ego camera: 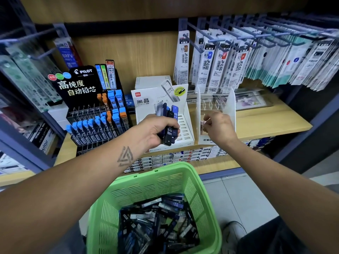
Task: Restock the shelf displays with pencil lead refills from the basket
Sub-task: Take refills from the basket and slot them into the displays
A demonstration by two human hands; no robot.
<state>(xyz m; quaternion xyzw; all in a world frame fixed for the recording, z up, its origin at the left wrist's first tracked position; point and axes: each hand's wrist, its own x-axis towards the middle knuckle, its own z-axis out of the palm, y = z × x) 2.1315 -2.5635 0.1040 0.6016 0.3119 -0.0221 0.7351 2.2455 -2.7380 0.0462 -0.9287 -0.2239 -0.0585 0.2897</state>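
My left hand [157,131] grips a bundle of dark lead refill cases [169,129] marked HB 0.5, held in front of the white slotted display box [185,125]. My right hand [217,128] reaches into the clear acrylic display stand [216,105] beside it, its fingertips pinching something small and pinkish that is mostly hidden. Below, the green plastic basket [156,182] holds several loose refill cases [157,222] in black, blue and clear.
A black Pilot rack [95,114] with blue and orange refill tubes stands at the left of the wooden shelf [266,118]. Pen refill packets [220,61] hang on pegs above right. Small boxes line the lower shelf. A shoe [234,233] shows on the tiled floor.
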